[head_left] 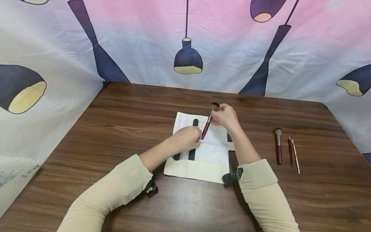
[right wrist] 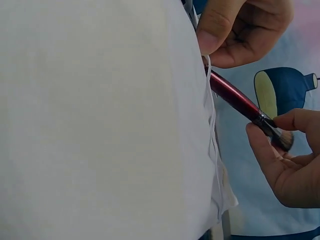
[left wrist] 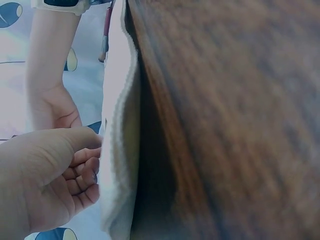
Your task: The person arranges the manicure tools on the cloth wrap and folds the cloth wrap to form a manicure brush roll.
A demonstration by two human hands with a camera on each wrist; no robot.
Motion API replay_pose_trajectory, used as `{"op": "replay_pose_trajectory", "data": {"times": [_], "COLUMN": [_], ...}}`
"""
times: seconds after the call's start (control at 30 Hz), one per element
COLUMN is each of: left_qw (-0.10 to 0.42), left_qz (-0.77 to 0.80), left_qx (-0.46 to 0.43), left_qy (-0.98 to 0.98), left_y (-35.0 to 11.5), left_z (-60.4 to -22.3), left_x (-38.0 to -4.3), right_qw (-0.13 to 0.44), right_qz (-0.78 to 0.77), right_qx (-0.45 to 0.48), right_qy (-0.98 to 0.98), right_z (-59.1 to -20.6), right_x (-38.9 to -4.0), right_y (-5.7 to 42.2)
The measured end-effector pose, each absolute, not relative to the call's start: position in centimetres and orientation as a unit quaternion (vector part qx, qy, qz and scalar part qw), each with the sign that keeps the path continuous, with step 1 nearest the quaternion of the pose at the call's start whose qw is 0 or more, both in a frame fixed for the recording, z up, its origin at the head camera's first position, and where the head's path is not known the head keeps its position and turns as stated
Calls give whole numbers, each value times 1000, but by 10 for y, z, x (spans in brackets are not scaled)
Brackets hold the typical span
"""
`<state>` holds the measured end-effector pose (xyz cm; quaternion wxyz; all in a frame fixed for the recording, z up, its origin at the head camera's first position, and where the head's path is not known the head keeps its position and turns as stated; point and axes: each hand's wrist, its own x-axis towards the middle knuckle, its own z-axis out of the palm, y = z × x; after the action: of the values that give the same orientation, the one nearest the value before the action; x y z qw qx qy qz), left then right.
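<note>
A cream fabric brush roll (head_left: 214, 174) lies opened out on the table with a white inner pocket (head_left: 213, 153). My right hand (head_left: 226, 117) pinches a makeup brush (head_left: 206, 126) by its metal ferrule, bristles up. The dark red handle slants down to the pocket's edge, as the right wrist view also shows. My left hand (head_left: 186, 138) pinches that edge between thumb and fingers beside the handle's tip. A long black tool (head_left: 195, 122) stands in the pocket to the left, partly covered by the left hand. Another dark piece (head_left: 176, 157) shows below the left wrist.
On the table's right lie a second makeup brush (head_left: 278, 145) with a red handle, a thin dark red stick (head_left: 290, 151) and a thin pale stick (head_left: 295, 158). A tab (head_left: 231, 146) sticks out from the roll's right side. A printed cloth (head_left: 150, 48) hangs behind the wooden table (head_left: 130, 112).
</note>
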<state>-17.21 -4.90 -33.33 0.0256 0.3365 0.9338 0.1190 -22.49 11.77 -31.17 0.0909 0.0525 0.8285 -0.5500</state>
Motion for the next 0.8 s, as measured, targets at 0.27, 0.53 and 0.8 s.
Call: {"op": "replay_pose_trajectory", "data": {"times": [0.27, 0.53, 0.8], "left_qw": [23, 27, 31], "left_qz": [122, 124, 122], "left_qx": [343, 343, 340], "left_qy": [931, 931, 932], "left_y": [-50, -50, -49], "left_z": [-332, -332, -332], "left_x": [-171, -171, -172], "right_qw": [139, 201, 230], "right_qz": [-538, -508, -485], "right_qx": [46, 9, -15], "right_qy": [830, 837, 844], "right_z": [-317, -327, -325], "right_x": [-227, -227, -222], "right_y": [117, 114, 113]}}
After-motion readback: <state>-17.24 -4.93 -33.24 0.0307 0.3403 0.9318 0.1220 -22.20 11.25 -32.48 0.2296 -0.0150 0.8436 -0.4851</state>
